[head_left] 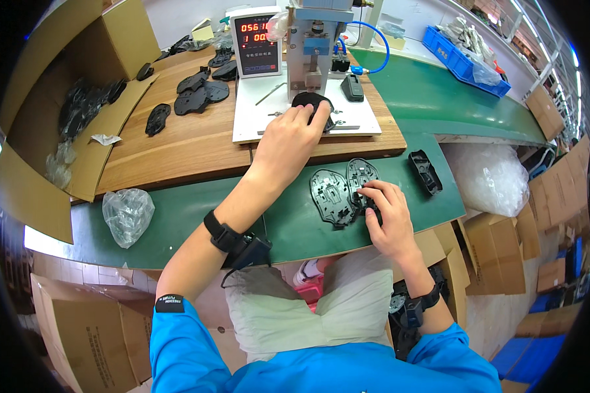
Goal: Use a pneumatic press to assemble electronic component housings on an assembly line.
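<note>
My left hand [290, 139] reaches to the white base of a bench press [308, 59]. Its fingers are closed on a black plastic part [309, 99] under the press head; the hand hides much of that part. On the green table edge lie two rounded black plastic shells [331, 195], side by side, their ribbed insides facing up. My right hand [391, 219] is at the right-hand shell [360, 171], fingers bent and thumb below, closed on its near end. That end is partly covered by the fingers.
A display box [255, 44] with red digits stands left of the press. Several black parts [200, 95] lie on the wooden board [137, 154]. An open carton [92, 141] is at left, a plastic bag [128, 216] near it. A black housing [425, 171] lies at right; a blue basket [462, 62] stands behind.
</note>
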A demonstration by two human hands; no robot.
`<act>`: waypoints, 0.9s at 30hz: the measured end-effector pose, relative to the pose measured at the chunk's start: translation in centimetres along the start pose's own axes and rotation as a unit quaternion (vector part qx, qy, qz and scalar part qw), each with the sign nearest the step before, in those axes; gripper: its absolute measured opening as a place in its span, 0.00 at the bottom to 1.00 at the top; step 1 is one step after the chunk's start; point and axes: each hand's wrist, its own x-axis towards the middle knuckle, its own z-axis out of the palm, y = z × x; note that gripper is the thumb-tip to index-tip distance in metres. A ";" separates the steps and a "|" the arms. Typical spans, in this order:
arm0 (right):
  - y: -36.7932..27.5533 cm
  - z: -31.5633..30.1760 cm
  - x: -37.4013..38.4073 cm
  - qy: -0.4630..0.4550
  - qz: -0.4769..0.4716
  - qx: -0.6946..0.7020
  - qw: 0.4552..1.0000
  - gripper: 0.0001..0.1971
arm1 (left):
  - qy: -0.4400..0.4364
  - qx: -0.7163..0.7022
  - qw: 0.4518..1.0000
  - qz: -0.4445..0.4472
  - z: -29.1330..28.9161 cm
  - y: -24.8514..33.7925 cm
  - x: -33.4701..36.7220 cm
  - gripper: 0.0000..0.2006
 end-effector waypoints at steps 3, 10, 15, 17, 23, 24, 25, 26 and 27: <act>0.5 0.2 0.4 0.005 -0.006 0.013 1.000 0.17 | 0.031 0.075 0.995 0.063 0.9 -0.3 -0.2 0.17; -3.6 -1.0 5.3 0.040 -0.095 0.003 0.995 0.19 | 0.024 0.029 0.997 0.069 0.1 -1.2 -0.7 0.17; -4.4 0.8 11.1 0.038 -0.143 -0.055 0.988 0.26 | 0.011 -0.004 0.999 0.037 -0.1 -1.7 -1.0 0.22; -3.6 2.3 12.9 0.062 -0.169 -0.086 0.980 0.27 | 0.037 0.001 0.997 0.063 0.2 -1.5 -0.7 0.23; -3.2 3.8 14.8 0.049 -0.120 -0.090 0.987 0.23 | 0.073 -0.022 0.996 0.052 0.6 -0.9 -0.8 0.24; -3.4 3.8 14.6 0.052 -0.110 -0.086 0.989 0.23 | 0.077 -0.039 0.995 0.047 0.6 -0.8 -1.1 0.24; -3.6 3.5 14.8 0.051 -0.118 -0.090 0.988 0.23 | 0.085 -0.034 0.995 0.049 0.6 -1.0 -1.2 0.28; -3.6 3.3 15.0 0.048 -0.117 -0.089 0.988 0.23 | 0.083 -0.035 0.995 0.046 0.6 -1.2 -1.5 0.28; -3.5 3.0 15.4 0.032 -0.122 -0.089 0.988 0.23 | 0.088 -0.059 0.993 0.045 0.3 -1.3 -1.3 0.31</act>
